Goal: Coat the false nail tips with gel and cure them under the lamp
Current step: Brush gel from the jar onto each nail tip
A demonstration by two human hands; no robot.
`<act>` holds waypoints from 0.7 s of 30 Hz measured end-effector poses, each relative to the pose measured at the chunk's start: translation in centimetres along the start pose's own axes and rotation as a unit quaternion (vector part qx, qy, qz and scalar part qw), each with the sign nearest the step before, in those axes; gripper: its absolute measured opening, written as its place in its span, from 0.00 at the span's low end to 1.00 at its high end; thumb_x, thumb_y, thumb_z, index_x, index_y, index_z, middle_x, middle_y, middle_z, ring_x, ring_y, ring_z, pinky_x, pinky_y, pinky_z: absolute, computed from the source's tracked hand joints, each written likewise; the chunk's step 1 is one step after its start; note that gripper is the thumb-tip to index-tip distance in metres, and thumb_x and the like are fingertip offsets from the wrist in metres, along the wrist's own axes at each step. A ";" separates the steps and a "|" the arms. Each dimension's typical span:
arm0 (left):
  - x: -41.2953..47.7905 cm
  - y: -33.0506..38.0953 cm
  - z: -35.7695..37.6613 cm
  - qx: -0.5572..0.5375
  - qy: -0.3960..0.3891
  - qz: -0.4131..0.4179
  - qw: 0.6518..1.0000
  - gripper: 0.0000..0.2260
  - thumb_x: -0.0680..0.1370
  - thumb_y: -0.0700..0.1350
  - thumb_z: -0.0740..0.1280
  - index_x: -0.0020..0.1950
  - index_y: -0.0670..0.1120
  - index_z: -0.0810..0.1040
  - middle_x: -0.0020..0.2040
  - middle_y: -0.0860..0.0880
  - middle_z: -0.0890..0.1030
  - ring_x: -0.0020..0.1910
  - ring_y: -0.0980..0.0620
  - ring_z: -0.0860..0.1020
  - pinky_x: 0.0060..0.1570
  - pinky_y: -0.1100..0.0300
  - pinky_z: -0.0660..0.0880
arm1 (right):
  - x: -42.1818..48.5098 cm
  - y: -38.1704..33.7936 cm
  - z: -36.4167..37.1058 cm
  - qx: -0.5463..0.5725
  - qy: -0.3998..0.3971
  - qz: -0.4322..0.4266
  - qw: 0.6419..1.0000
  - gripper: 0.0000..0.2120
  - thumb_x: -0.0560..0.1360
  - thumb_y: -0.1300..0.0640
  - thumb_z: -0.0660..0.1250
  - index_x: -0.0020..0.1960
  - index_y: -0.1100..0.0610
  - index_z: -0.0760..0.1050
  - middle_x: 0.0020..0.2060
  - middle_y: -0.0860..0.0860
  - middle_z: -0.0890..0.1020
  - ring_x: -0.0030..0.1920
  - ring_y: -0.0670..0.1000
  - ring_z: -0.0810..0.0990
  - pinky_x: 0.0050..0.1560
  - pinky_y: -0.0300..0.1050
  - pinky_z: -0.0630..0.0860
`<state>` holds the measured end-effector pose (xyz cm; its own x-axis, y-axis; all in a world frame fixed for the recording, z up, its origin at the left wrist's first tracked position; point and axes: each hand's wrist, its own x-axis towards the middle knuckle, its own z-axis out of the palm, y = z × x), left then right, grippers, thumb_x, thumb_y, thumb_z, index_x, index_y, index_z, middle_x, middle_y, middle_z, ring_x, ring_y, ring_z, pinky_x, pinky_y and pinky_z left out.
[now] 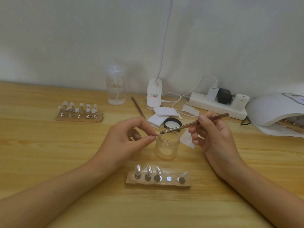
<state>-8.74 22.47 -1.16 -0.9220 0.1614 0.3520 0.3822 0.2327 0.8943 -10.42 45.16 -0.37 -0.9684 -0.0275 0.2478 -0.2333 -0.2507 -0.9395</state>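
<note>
Wooden table [49, 145], wall behind. White curing lamp [273, 111] at far right on the table, blue light on top, with a wooden strip of stands [291, 125] partly inside its opening. Left hand [128, 139] is raised at centre, thumb and forefinger pinching a small white nail tip [158, 133], other fingers loosely curled. Right hand [213, 135] grips a brown brush [189, 125] like a pen, with the bristles at the nail tip, right above the jar mouth. White power strip [217, 106] sits by the wall with plugs and cables. Clear pump bottle [116, 86] stands at the back, centre. Near holder strip [158, 182] lies in front of the hands and carries four clear tips on stands. Far holder strip [79, 117] at left is full of white tips. Open glass jar [167, 145] stands between the hands. White pads [160, 115] are stacked behind it, and the black lid [173, 123] lies just beside them.
</note>
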 end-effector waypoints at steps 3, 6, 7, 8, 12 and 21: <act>0.0 0.0 0.0 0.000 0.002 0.003 1.000 0.08 0.72 0.40 0.75 0.39 0.52 0.82 0.38 0.61 0.82 0.32 0.58 0.74 0.34 0.67 0.72 | 0.0 0.1 -0.1 -0.017 0.010 -0.007 1.000 0.07 0.73 0.53 0.66 0.44 0.56 0.73 0.31 0.53 0.81 0.31 0.47 0.77 0.29 0.38 0.75; 0.0 0.0 0.1 0.002 0.002 0.006 1.000 0.08 0.72 0.40 0.75 0.39 0.52 0.81 0.33 0.62 0.80 0.31 0.58 0.73 0.34 0.69 0.71 | 0.0 -0.1 -0.2 -0.008 0.018 -0.018 1.000 0.07 0.73 0.52 0.66 0.43 0.56 0.72 0.31 0.52 0.81 0.31 0.46 0.77 0.29 0.37 0.75; 0.0 0.0 0.1 0.003 0.002 0.007 1.000 0.08 0.72 0.40 0.75 0.39 0.52 0.81 0.33 0.62 0.79 0.31 0.58 0.73 0.34 0.69 0.70 | 0.0 -0.1 -0.1 -0.005 0.011 -0.022 1.000 0.07 0.73 0.53 0.65 0.43 0.56 0.72 0.31 0.52 0.81 0.31 0.46 0.77 0.29 0.37 0.75; 0.0 0.0 0.0 0.004 0.003 0.008 1.000 0.08 0.73 0.40 0.75 0.39 0.52 0.81 0.32 0.62 0.79 0.31 0.58 0.73 0.34 0.70 0.70 | -0.1 -0.1 0.0 -0.006 0.003 -0.025 1.000 0.07 0.73 0.53 0.65 0.43 0.56 0.72 0.32 0.52 0.81 0.31 0.47 0.78 0.29 0.37 0.75; 0.0 -0.1 0.1 0.006 0.004 0.011 1.000 0.08 0.73 0.39 0.75 0.38 0.52 0.81 0.30 0.62 0.77 0.30 0.60 0.72 0.33 0.71 0.68 | -0.1 0.0 -0.1 -0.032 0.012 -0.027 0.999 0.06 0.76 0.54 0.65 0.44 0.57 0.72 0.31 0.52 0.81 0.31 0.47 0.78 0.29 0.38 0.75; 0.0 -0.1 0.0 0.009 0.004 0.016 1.000 0.09 0.73 0.40 0.75 0.38 0.53 0.81 0.31 0.61 0.77 0.30 0.59 0.72 0.33 0.72 0.68 | 0.0 0.0 -0.1 -0.035 0.010 -0.028 0.999 0.07 0.74 0.53 0.65 0.44 0.57 0.72 0.31 0.52 0.81 0.31 0.47 0.77 0.29 0.38 0.75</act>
<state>-8.75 22.48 -1.24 -0.9096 0.1614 0.3828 0.4127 0.2447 0.8774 -10.42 45.26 -0.42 -0.9549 0.0046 0.2969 -0.2927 -0.1832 -0.9385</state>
